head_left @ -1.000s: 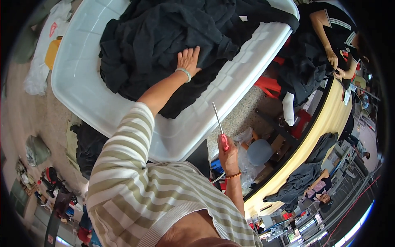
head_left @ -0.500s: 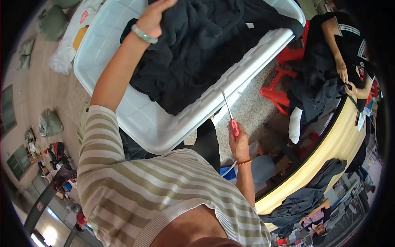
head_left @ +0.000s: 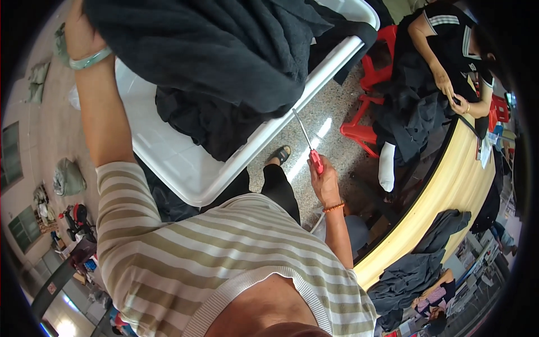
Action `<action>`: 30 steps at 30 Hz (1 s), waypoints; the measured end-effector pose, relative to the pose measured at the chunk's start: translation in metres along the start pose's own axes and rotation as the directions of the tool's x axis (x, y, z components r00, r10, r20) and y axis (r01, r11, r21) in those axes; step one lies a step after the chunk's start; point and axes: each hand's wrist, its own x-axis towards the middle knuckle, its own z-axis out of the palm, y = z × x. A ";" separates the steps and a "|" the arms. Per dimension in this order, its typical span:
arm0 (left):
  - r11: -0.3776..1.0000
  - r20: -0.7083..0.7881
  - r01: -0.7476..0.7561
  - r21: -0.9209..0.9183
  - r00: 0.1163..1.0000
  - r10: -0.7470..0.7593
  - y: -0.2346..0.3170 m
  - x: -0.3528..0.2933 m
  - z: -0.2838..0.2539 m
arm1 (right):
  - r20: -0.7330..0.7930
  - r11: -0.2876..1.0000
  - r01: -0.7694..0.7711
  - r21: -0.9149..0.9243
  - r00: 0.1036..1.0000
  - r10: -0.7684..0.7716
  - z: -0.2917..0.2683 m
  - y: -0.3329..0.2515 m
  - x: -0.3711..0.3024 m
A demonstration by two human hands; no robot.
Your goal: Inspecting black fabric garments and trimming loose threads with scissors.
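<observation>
My left hand (head_left: 84, 39), with a pale green bangle at the wrist, is at the upper left against the edge of a large black cloth (head_left: 208, 50). The cloth is raised over a white plastic tub (head_left: 151, 106) and hangs from this hand, whose fingertips are hidden. More black cloth (head_left: 191, 121) lies in the tub below. Outside the tub's right rim, my right hand (head_left: 324, 181), wearing a beaded bracelet, is closed around a tool with a red handle (head_left: 316, 162) and a thin metal shaft. The shaft's tip comes close to the rim and the hanging cloth.
A person in black (head_left: 443, 62) sits at the right, handling dark cloth, near red stools (head_left: 362, 126). A curved wooden table (head_left: 449, 174) with black garments (head_left: 412, 275) runs along my right. Green sacks (head_left: 68, 177) lie on the floor at the left.
My left hand has moved left, and the black cloth has risen and spread across the tub with it. The tub appears shifted left. My right hand keeps the red-handled tool in nearly the same place.
</observation>
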 end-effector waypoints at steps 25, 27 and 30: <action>-0.184 -0.118 0.058 0.981 0.935 -0.336 -0.369 -0.119 -0.116 | 0.056 0.989 -0.092 -0.116 0.993 0.099 0.016 -0.034 0.010; -0.239 -0.182 0.101 0.966 0.920 -0.346 -0.389 -0.103 -0.114 | 0.057 0.985 -0.110 -0.130 0.991 0.118 0.015 -0.032 0.010; -0.203 -0.304 0.233 0.951 0.819 -0.486 -0.407 -0.086 -0.130 | 0.039 0.980 -0.133 -0.149 0.989 0.140 0.015 -0.026 0.005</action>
